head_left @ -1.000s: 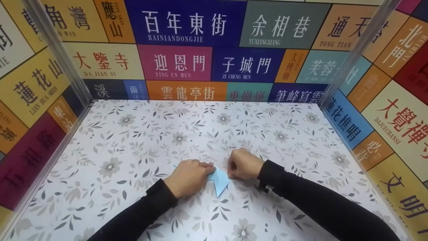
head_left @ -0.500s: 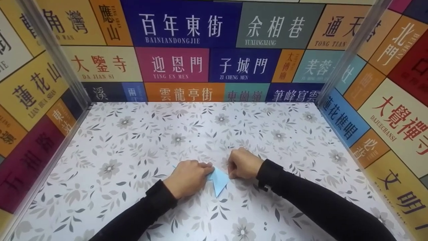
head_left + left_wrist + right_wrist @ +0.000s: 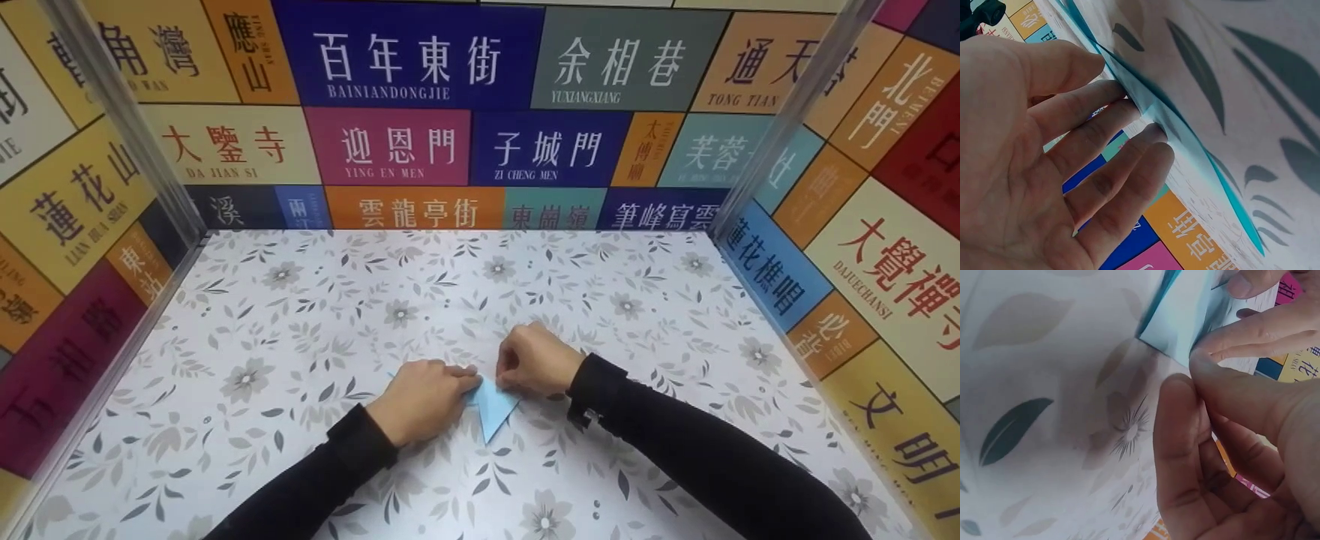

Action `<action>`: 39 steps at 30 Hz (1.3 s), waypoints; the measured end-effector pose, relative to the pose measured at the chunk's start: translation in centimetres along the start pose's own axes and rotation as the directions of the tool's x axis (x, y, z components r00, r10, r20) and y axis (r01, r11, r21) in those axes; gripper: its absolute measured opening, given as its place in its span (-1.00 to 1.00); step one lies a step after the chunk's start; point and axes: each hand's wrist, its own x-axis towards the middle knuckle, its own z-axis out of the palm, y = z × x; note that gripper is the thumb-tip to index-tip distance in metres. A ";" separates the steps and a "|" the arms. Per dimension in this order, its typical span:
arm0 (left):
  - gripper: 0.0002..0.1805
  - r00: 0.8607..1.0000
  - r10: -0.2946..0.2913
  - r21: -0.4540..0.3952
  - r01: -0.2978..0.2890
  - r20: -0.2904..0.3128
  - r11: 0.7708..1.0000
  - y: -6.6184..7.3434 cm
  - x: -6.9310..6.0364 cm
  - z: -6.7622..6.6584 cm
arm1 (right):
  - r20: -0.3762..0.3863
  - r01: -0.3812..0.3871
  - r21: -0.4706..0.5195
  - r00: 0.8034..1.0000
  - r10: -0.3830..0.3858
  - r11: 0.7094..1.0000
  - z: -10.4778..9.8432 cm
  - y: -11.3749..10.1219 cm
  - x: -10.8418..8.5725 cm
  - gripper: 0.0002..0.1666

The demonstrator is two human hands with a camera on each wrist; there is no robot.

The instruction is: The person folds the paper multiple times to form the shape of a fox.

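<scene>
A light-blue piece of folded paper (image 3: 493, 412) lies on the floral surface, its pointed end toward the person in the head view. My left hand (image 3: 426, 401) covers its left part and presses it down; in the left wrist view the fingertips (image 3: 1158, 154) touch the paper with fingers spread and fairly straight. My right hand (image 3: 538, 360) is at the paper's upper right edge, fingers curled. In the right wrist view its thumb (image 3: 1230, 379) and index finger meet at the edge of the paper (image 3: 1176, 323), pinching there. The left hand hides part of the folds.
The table (image 3: 337, 300) has a white covering with grey flowers and leaves. Colourful panels (image 3: 412, 56) with Chinese lettering stand behind it and along both sides. Clear plastic-like strips (image 3: 780, 105) run along the corners.
My right hand has shifted slightly left, onto the upper right edge of the blue paper. The left hand stays in place on the paper.
</scene>
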 end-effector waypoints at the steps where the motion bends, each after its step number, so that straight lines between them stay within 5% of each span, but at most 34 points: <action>1: -0.69 1.000 0.003 0.001 -0.003 -0.004 1.000 0.0 0.0 0.0 | -0.004 0.005 -0.003 1.000 -0.005 1.000 0.2 -0.1 0.1 -0.88; 28: -0.70 0.999 0.002 -0.121 -0.007 -0.041 0.993 -0.3 -0.4 -0.6 | -0.112 0.137 -0.072 0.983 -0.144 0.988 2.7 -0.3 -0.5 -0.86; 39: -0.83 0.999 -0.031 -0.301 0.027 -0.008 0.953 -1.7 -0.2 -1.0 | -0.125 0.147 -0.088 0.980 -0.157 0.985 2.9 -0.4 -0.6 -0.82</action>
